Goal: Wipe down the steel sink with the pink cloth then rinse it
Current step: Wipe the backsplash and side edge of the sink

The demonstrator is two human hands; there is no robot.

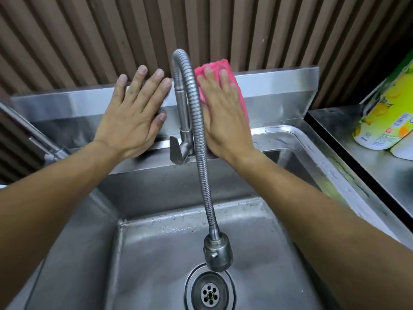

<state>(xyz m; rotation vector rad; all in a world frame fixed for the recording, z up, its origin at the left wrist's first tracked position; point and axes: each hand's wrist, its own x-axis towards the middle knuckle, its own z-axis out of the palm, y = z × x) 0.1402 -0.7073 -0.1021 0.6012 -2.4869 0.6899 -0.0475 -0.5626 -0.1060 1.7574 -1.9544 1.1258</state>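
No wording can be read anywhere; the only printing sits at three o'clock, on the yellow-and-green plastic-wrapped pack with lemon pictures lying on the steel bench; its small red badge and a white panel of fine print near the lower end are too blurred to make out; no brand or number is legible; the steel surfaces carry no markings that show.

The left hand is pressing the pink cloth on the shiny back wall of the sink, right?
Not quite. The head view shows the right hand pressing the pink cloth flat on the sink's back wall. The left hand lies bare on that wall, left of the tap.
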